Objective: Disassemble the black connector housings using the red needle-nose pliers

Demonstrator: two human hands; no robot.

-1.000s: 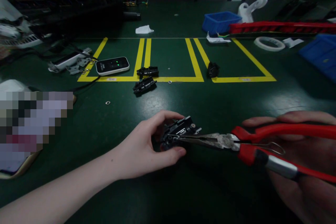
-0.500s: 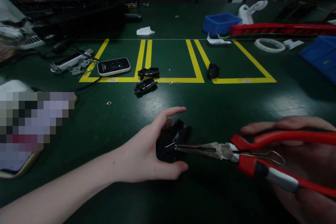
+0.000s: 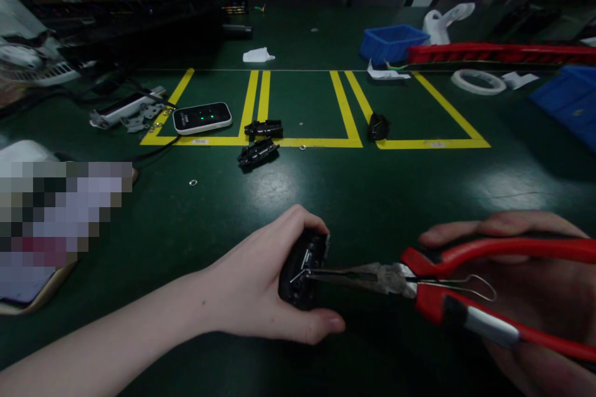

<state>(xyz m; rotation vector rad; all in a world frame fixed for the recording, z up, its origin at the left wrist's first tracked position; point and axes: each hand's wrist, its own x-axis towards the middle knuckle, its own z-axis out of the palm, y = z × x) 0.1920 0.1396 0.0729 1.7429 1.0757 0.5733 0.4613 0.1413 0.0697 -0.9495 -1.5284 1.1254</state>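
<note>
My left hand (image 3: 261, 285) is wrapped around a small black plastic part (image 3: 303, 270) just above the green mat. My right hand (image 3: 535, 298) grips red-handled needle-nose pliers (image 3: 447, 282), whose thin metal jaws reach left into the part's face. A fine metal pin or spring shows at the jaw tips. The far side of the part is hidden by my fingers.
Two similar black parts (image 3: 259, 141) lie on the yellow floor-tape lines, another black piece (image 3: 377, 126) to the right. A white-edged device with green lights (image 3: 202, 118), metal brackets (image 3: 128, 113), blue bins (image 3: 390, 41), a tape roll (image 3: 478, 80) and a blurred-out item at left sit around.
My left hand has turned the black part and closed over it, shifting slightly down and toward me. The pliers followed, jaws still at the part.
</note>
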